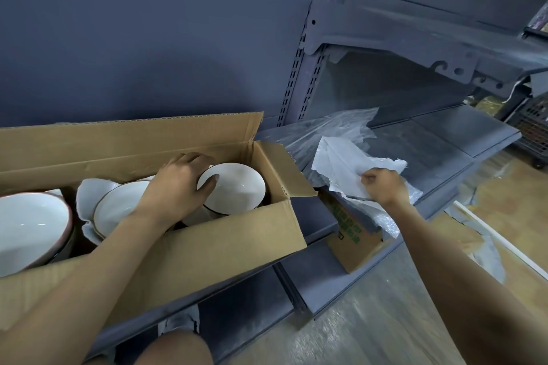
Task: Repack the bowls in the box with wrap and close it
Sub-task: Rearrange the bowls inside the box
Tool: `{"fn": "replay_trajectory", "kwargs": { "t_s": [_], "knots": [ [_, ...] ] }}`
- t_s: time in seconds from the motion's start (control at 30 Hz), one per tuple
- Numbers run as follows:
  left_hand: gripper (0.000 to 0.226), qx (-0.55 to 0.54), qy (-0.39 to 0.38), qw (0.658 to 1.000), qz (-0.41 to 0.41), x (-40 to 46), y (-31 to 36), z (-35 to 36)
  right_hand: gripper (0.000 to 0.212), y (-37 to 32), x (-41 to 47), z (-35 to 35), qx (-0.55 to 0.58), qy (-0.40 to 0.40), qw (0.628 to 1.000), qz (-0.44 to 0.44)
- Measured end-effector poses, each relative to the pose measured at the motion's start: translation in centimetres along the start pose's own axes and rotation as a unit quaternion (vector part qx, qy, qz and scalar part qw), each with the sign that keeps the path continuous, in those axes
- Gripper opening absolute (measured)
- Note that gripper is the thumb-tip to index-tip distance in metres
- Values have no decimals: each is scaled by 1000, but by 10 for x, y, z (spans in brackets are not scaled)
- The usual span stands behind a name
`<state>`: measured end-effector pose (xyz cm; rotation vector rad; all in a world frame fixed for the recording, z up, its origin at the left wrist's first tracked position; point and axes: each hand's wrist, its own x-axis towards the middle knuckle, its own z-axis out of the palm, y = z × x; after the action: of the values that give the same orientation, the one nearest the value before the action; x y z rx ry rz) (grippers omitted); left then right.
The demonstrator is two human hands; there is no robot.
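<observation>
Three white bowls show in one open cardboard box [207,246]: left [26,225], middle [118,204], right [237,187]. One smaller printed box [353,243] sits right. Two hands.

Left hand [181,184] reaches forward, fingers curled downward; right hand [384,187] pinches, arm extended.

The left hand [181,184] is inside the open cardboard box [207,255] and grips the rim of a white bowl [237,187] at the right end. More bowls [29,222] lie beside it. The right hand [385,187] pinches a white wrap sheet [344,163] on the grey shelf [439,139], over clear plastic [335,124].
</observation>
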<state>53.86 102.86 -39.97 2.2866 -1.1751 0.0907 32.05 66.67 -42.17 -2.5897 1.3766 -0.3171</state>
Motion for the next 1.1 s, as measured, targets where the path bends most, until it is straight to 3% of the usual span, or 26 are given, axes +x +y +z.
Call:
{"fn": "replay_trajectory", "kwargs": {
  "t_s": [0.37,0.67,0.77,0.9,1.1],
  "knots": [
    [25,-49,24,998,-14,-9,7,-10,23,-17,-11,-22,13,81,994,-70],
    [17,-122,22,992,-33,-19,27,-41,15,-94,-56,-56,95,178,952,-230],
    [13,-218,2,973,-69,-21,38,-51,12,-129,-82,-63,130,195,925,-299],
    [14,-373,-2,917,-138,-23,50,-65,13,-177,-116,-67,153,188,894,-377],
    [21,-422,38,889,-175,-28,44,-86,18,-233,-156,-56,161,156,863,-453]
  ]
}}
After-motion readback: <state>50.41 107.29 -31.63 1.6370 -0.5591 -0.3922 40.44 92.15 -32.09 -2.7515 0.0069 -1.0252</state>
